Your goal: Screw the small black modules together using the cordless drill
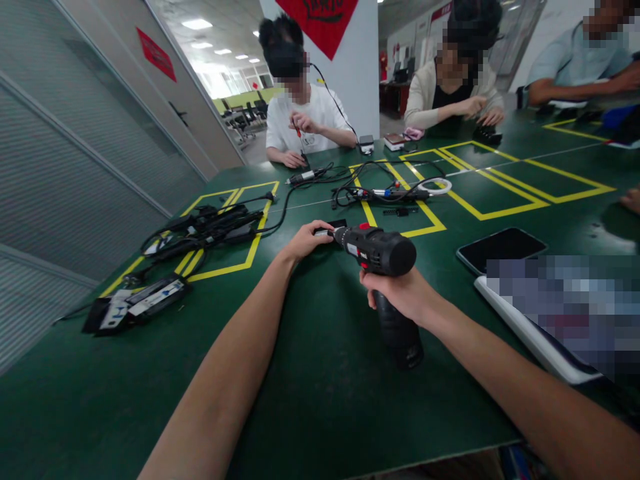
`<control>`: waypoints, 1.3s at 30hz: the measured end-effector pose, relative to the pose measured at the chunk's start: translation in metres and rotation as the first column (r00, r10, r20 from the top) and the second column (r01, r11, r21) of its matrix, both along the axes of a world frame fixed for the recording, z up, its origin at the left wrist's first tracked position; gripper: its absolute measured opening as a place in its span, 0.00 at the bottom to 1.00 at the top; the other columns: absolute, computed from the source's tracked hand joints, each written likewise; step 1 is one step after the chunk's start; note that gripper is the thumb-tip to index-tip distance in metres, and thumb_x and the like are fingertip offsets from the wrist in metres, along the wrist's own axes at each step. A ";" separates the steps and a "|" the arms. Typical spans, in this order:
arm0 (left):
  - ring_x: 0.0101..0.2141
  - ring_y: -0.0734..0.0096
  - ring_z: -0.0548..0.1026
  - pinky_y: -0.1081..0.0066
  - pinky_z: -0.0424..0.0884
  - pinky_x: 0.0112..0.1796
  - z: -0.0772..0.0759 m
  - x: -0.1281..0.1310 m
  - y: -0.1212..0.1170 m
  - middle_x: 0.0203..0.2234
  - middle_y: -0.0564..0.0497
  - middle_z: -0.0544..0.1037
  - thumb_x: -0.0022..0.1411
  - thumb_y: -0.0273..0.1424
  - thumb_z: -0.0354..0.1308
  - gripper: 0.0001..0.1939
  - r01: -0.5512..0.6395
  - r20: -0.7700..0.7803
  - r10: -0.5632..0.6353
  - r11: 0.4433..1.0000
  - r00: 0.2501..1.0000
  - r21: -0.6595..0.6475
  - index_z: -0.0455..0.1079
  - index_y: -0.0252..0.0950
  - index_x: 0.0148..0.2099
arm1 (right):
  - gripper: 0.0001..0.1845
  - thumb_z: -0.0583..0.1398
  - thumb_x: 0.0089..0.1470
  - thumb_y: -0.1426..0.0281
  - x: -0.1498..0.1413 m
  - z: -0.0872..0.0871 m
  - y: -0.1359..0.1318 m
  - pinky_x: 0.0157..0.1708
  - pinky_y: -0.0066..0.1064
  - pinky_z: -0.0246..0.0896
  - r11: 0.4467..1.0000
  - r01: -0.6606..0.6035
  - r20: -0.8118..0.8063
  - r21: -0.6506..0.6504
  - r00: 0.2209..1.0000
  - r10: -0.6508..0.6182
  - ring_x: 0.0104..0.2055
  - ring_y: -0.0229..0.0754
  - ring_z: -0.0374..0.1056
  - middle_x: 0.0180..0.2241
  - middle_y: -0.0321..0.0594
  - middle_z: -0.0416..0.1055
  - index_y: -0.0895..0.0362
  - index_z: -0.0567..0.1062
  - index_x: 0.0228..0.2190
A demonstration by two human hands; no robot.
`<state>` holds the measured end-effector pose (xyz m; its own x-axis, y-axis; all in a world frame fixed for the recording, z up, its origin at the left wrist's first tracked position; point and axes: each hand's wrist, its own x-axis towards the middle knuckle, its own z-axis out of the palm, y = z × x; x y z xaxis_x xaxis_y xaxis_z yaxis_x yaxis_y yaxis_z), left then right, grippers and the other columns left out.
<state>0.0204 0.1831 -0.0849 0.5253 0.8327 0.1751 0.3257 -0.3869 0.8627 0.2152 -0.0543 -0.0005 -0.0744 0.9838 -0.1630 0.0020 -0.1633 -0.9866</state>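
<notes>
A black cordless drill (377, 250) with red switches is gripped by my right hand (400, 290), its chuck pointing forward and left. My left hand (307, 241) holds a small dark flat piece (337, 225) on the green table, fingers closed at its near edge. The drill's tip meets the piece right by my left fingertips; whether it touches a screw there is too small to tell. Part of the piece is hidden behind the hand and the drill.
Bundled black cables (215, 227) and a black-and-white strip (157, 297) lie at left. More cables (385, 195) and a small black part (400, 211) are ahead. A phone (503, 248) and a blurred white-edged object (530, 333) lie at right. Several people sit around the table (300, 400).
</notes>
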 end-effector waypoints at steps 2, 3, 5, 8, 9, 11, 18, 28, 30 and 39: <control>0.43 0.62 0.73 0.62 0.66 0.50 0.001 0.000 -0.001 0.41 0.48 0.78 0.46 0.38 0.66 0.21 0.000 0.007 0.000 1.000 1.000 -0.007 0.74 0.36 0.43 | 0.03 0.60 0.43 0.72 0.000 0.001 0.000 0.22 0.30 0.57 1.000 -0.007 0.008 -0.001 1.000 0.007 0.19 0.37 0.64 0.16 0.34 0.66 0.57 0.69 0.25; 0.43 0.62 0.73 0.62 0.66 0.50 0.001 0.000 -0.002 0.41 0.48 0.78 0.46 0.38 0.66 0.21 0.001 0.011 -0.001 1.000 1.000 -0.011 0.74 0.35 0.43 | 0.03 0.60 0.43 0.72 0.000 0.001 0.000 0.22 0.30 0.57 1.000 -0.010 0.015 -0.002 1.000 0.010 0.19 0.37 0.64 0.16 0.34 0.66 0.57 0.69 0.25; 0.43 0.63 0.73 0.63 0.66 0.49 0.002 0.001 -0.003 0.41 0.48 0.78 0.46 0.39 0.66 0.21 0.003 0.017 -0.002 1.000 1.000 -0.020 0.74 0.35 0.43 | 0.03 0.60 0.43 0.72 0.000 0.001 0.000 0.22 0.30 0.56 1.000 -0.011 0.029 0.000 1.000 0.011 0.19 0.37 0.64 0.16 0.34 0.66 0.57 0.69 0.25; 0.43 0.63 0.73 0.62 0.66 0.49 0.002 0.001 -0.004 0.41 0.48 0.78 0.47 0.39 0.66 0.21 0.001 0.014 -0.001 1.000 1.000 -0.023 0.74 0.36 0.43 | 0.03 0.60 0.44 0.72 0.000 0.000 0.000 0.22 0.30 0.56 1.000 -0.012 0.024 0.003 1.000 0.012 0.18 0.37 0.64 0.16 0.34 0.66 0.57 0.69 0.26; 0.43 0.63 0.73 0.62 0.67 0.49 0.002 0.001 -0.004 0.40 0.48 0.78 0.47 0.39 0.66 0.21 0.000 0.014 0.000 1.000 1.000 -0.022 0.74 0.36 0.43 | 0.03 0.60 0.44 0.72 0.001 0.000 0.000 0.22 0.30 0.56 1.000 -0.014 0.016 0.002 1.000 0.014 0.18 0.37 0.64 0.17 0.34 0.66 0.57 0.69 0.26; 0.42 0.63 0.73 0.62 0.67 0.49 0.002 0.001 -0.004 0.40 0.48 0.78 0.47 0.39 0.66 0.20 -0.005 0.017 0.006 1.000 1.000 -0.016 0.74 0.36 0.43 | 0.04 0.60 0.44 0.72 0.001 0.000 0.001 0.22 0.30 0.57 1.000 -0.017 0.002 0.003 1.000 0.017 0.18 0.36 0.64 0.17 0.33 0.66 0.57 0.69 0.26; 0.42 0.62 0.74 0.61 0.67 0.48 0.006 0.002 -0.009 0.40 0.47 0.78 0.50 0.41 0.64 0.19 -0.025 0.016 0.026 1.000 1.000 -0.016 0.75 0.36 0.42 | 0.04 0.60 0.43 0.72 0.001 0.000 0.000 0.22 0.30 0.57 1.000 -0.020 -0.006 0.011 1.000 0.021 0.18 0.37 0.65 0.17 0.33 0.66 0.57 0.69 0.27; 0.44 0.61 0.73 0.61 0.65 0.51 0.006 0.003 -0.007 0.41 0.47 0.78 0.48 0.42 0.65 0.20 -0.016 -0.019 0.017 0.999 1.000 0.037 0.75 0.36 0.42 | 0.04 0.60 0.43 0.72 0.001 -0.002 0.001 0.21 0.29 0.56 1.000 -0.013 0.001 0.016 1.000 0.013 0.18 0.37 0.65 0.16 0.32 0.66 0.57 0.70 0.27; 0.45 0.60 0.72 0.61 0.64 0.53 0.006 0.003 -0.007 0.42 0.47 0.77 0.47 0.43 0.65 0.21 -0.016 -0.040 0.019 0.998 0.999 0.066 0.75 0.37 0.42 | 0.04 0.60 0.43 0.72 0.001 -0.002 0.001 0.21 0.29 0.56 1.000 -0.016 0.005 0.017 1.000 0.016 0.18 0.37 0.65 0.16 0.32 0.66 0.57 0.70 0.27; 0.42 0.64 0.73 0.64 0.68 0.47 0.003 0.004 -0.006 0.44 0.48 0.76 0.46 0.40 0.68 0.36 0.019 0.041 -0.017 0.999 0.999 -0.039 0.66 0.37 0.57 | 0.02 0.60 0.44 0.72 0.001 -0.001 0.000 0.22 0.30 0.58 1.000 -0.008 0.033 0.001 0.999 0.008 0.18 0.38 0.65 0.15 0.34 0.66 0.57 0.70 0.25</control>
<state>0.0241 0.1767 -0.0816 0.5331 0.8299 0.1643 0.2832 -0.3581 0.8897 0.2165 -0.0540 -0.0017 -0.0766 0.9834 -0.1646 0.0357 -0.1622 -0.9861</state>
